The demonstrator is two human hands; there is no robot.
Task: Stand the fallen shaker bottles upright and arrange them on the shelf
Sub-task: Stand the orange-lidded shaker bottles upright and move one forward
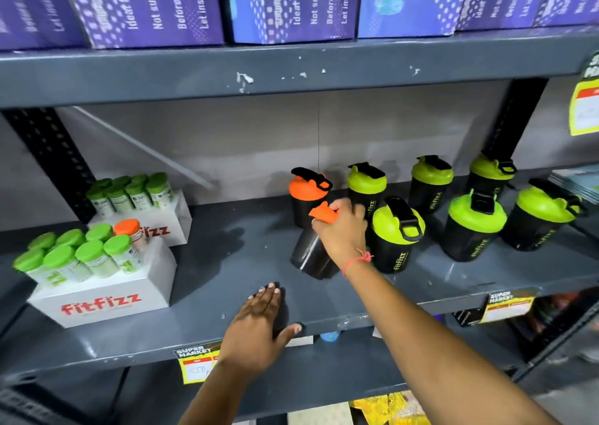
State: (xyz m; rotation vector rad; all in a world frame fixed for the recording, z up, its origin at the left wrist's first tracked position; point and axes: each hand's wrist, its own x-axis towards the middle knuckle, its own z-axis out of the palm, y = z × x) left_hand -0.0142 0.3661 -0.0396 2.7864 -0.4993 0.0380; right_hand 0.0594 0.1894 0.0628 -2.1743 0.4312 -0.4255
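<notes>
One head-worn wide-angle view looks forward and slightly down, close to the grey shelf (207,282), which fills mid-frame; purple boxes (146,3) line the top.

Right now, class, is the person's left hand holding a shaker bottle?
No: the left hand lies flat and empty on the shelf edge, while the right hand grips the tilted orange-lidded shaker bottle.

orange-lid shaker bottle (311,249) | black body, tilted on shelf | seemingly mid-righting, lid partly hidden
</notes>
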